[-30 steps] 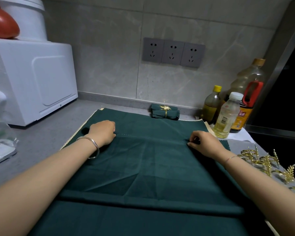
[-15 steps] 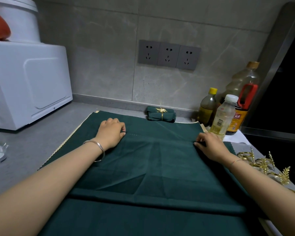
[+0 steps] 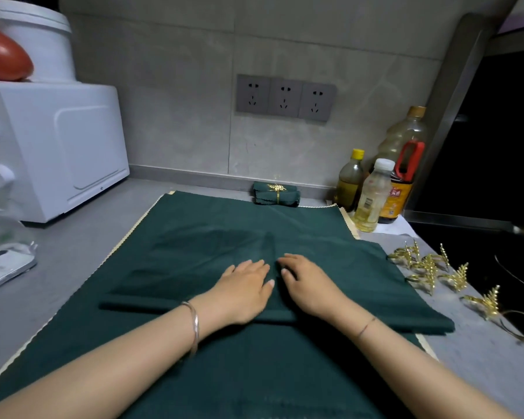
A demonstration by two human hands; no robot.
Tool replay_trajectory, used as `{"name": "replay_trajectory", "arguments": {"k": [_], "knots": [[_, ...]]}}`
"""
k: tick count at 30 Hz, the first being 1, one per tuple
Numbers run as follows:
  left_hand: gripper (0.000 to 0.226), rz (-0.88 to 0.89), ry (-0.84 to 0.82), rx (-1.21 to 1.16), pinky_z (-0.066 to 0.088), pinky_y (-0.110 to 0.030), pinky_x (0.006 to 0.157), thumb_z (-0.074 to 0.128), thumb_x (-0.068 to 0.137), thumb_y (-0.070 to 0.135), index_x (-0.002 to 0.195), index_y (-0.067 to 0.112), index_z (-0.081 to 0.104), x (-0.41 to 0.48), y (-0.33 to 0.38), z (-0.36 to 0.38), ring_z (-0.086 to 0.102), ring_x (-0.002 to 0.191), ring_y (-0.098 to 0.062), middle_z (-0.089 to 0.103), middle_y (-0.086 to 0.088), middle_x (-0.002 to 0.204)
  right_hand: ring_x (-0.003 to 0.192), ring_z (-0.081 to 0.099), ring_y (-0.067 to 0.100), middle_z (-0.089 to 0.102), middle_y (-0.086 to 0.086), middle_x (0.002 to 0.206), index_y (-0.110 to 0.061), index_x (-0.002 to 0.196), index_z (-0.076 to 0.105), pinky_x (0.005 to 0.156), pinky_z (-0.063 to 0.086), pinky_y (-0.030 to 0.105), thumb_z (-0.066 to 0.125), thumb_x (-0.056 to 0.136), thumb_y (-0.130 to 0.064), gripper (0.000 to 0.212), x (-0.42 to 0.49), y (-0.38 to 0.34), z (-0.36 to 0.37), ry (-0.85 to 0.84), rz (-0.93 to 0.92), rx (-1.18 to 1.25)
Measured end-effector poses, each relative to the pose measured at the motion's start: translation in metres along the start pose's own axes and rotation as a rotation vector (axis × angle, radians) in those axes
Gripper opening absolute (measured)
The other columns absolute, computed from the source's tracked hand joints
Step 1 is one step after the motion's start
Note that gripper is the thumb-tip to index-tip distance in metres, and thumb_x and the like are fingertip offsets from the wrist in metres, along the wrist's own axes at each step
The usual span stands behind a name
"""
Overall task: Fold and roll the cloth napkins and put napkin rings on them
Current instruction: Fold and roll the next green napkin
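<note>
A dark green cloth napkin, folded into a wide band, lies across a larger green cloth with a cream scalloped edge. My left hand and my right hand lie side by side, palms down, pressing on the middle of the folded napkin with fingers nearly straight. A finished rolled napkin with a gold leaf ring sits at the back by the wall. Several gold leaf napkin rings lie on the grey counter to the right.
A white appliance stands at the left with a white bucket and a red object on top. A phone lies at the left edge. Three bottles stand at the back right beside a dark cooktop.
Both hands have left the napkin's far corners and come together at its middle. The far edge they held is now folded toward me, leaving a narrower band.
</note>
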State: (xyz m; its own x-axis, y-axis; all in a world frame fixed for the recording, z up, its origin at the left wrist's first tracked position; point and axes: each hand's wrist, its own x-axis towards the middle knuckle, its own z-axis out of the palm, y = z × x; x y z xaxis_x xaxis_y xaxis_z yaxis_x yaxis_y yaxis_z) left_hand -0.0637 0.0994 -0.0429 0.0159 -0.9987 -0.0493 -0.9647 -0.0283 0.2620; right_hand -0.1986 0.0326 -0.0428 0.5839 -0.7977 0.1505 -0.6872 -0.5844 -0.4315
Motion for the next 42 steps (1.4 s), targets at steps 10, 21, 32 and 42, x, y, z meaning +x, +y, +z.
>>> {"name": "replay_trajectory", "arguments": {"k": [10,21,32,42], "knots": [[0.056,-0.052,0.069,0.063,-0.005,-0.041,0.118,0.015,0.101,0.043,0.152,0.024,0.002,-0.010,-0.003,0.018,-0.007,0.146,-0.013,-0.004,0.007,0.159,0.147,-0.002,0.020,0.004,-0.005,0.160,-0.035,0.150,0.013,0.117,-0.003,0.047,0.019,0.101,-0.044,0.050,-0.021,-0.001,0.021,-0.075,0.119,-0.243],[0.065,-0.242,0.107,0.094,-0.002,-0.047,0.118,0.018,0.091,0.067,0.149,0.040,0.005,-0.023,-0.067,0.004,-0.004,0.147,-0.018,-0.002,0.008,0.159,0.147,-0.002,0.017,0.001,-0.007,0.160,-0.038,0.150,0.010,0.118,0.001,0.042,0.021,0.096,-0.058,0.058,-0.058,0.078,-0.026,-0.045,0.300,-0.274],[0.074,-0.423,0.070,0.116,-0.003,-0.043,0.117,0.012,0.088,0.071,0.151,0.033,0.003,-0.049,-0.110,-0.015,-0.003,0.147,-0.021,-0.002,0.001,0.159,0.147,0.006,0.014,0.007,0.000,0.159,-0.015,0.151,0.015,0.117,0.005,0.028,0.024,0.100,-0.050,0.063,-0.083,0.121,-0.059,-0.044,0.354,-0.237],[0.086,0.092,-0.008,0.082,0.020,-0.027,0.114,0.036,0.075,0.081,0.147,0.036,0.024,-0.067,-0.055,-0.039,0.019,0.142,-0.009,0.017,0.014,0.156,0.137,0.032,0.003,0.029,-0.017,0.152,-0.032,0.145,0.035,0.109,0.026,0.020,0.039,0.090,-0.062,0.063,-0.094,0.051,-0.068,-0.170,-0.121,-0.337]]}}
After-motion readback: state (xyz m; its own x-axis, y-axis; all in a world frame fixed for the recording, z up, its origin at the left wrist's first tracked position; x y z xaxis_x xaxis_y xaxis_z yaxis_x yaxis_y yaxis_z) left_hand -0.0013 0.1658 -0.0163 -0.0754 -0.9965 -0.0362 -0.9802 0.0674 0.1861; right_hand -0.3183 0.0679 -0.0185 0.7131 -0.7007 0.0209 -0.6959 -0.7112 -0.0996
